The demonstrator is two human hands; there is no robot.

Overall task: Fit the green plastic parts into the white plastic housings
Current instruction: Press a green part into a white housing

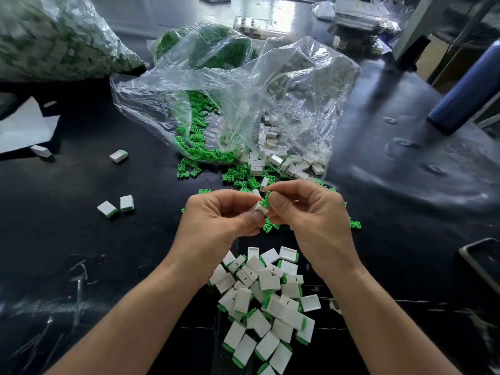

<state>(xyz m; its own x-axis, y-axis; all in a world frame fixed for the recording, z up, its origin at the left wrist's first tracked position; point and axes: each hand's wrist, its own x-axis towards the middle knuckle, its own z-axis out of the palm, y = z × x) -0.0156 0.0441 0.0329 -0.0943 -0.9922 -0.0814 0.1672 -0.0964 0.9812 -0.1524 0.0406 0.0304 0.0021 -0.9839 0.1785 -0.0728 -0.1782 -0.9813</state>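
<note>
A white housing (pixel 257 208) sits above the middle of the black table (pixel 108 253), pinched between the thumb and curled fingers of the left hand (pixel 216 220). A green part (pixel 265 200) stands at its open end, partly inside and with its prongs sticking up. The right hand (pixel 311 215) holds this part between thumb tip and forefinger, the other fingers curled in beside them. The two hands touch at the fingertips. Just below the hands, between the forearms, lies a heap of assembled pieces (pixel 270 301), white blocks each with a green edge showing. Beyond the hands, loose green parts (pixel 197 152) spill from the mouth of a crumpled clear plastic bag (pixel 243 85), and loose white housings (pixel 284 161) spill out beside them on the right. A few green parts lie scattered beside the knuckles. To the left, well apart from the hands, a pair of assembled pieces (pixel 116 205) lies side by side, with a single one (pixel 118 156) farther back. A large filled bag (pixel 54 36) occupies the far left corner, a white sheet (pixel 24 128) lies beneath it, and a blue cylinder (pixel 465 85) leans at the right.
</note>
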